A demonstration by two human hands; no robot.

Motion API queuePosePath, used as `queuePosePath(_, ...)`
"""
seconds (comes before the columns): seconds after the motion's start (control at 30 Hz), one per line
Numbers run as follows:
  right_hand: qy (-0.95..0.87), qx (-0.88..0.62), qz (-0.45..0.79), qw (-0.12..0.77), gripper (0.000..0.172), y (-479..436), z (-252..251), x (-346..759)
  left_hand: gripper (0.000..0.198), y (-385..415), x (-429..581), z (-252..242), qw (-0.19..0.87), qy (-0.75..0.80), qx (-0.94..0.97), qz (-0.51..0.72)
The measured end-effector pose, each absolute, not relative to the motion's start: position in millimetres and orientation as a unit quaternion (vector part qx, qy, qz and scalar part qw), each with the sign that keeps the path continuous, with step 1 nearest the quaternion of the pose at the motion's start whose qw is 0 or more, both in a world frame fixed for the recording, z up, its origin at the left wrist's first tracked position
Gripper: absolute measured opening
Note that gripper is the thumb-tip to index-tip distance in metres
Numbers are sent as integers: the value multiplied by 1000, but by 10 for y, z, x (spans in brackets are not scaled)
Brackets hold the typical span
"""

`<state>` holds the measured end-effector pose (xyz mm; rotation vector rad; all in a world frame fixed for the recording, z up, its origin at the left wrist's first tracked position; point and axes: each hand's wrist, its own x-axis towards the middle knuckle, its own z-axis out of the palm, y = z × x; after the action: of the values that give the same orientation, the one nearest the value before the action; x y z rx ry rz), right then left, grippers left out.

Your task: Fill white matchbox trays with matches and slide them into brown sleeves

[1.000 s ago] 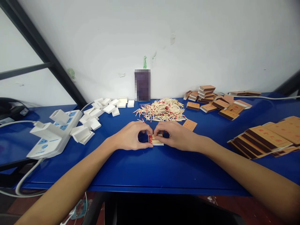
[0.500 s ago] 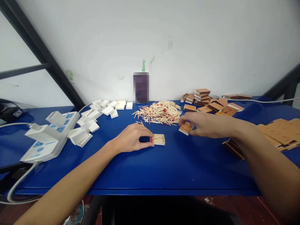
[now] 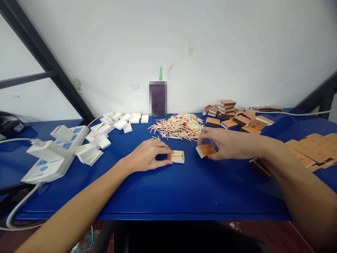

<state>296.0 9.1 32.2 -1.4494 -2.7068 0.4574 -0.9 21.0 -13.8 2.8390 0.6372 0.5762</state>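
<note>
My left hand (image 3: 151, 154) grips the left end of a white matchbox tray (image 3: 183, 158) lying on the blue table. Matches (image 3: 177, 156) fill the tray, their red heads toward my fingers. To the right, my right hand (image 3: 217, 142) holds an orange matchbox sleeve (image 3: 206, 150) between thumb and fingers. The sleeve's white edge points left toward the tray, with a gap of bare table between them. Behind both hands lies a heap of loose red-tipped matches (image 3: 181, 126).
White empty trays (image 3: 120, 124) lie scattered at the back left, beside a power strip (image 3: 55, 161) with plugs and cables. Orange matchboxes (image 3: 228, 105) are piled at the back right. Flat orange sleeves (image 3: 316, 147) lie at far right. A dark pixelated rectangle (image 3: 158, 98) stands against the wall.
My right hand has brought the sleeve slightly left and nearer to me, turning its edge toward the tray. My left hand keeps its grip on the tray.
</note>
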Motion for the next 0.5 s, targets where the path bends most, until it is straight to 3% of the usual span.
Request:
queuePosePath(0.23,-893,-422,156,22,18,-47,282,2659,29,216,-1,-136,88,229,951,188)
queuePosePath(0.5,-901,-414,122,33,20,-51,196,2595,31,228,-3,-148,97,232,947,198)
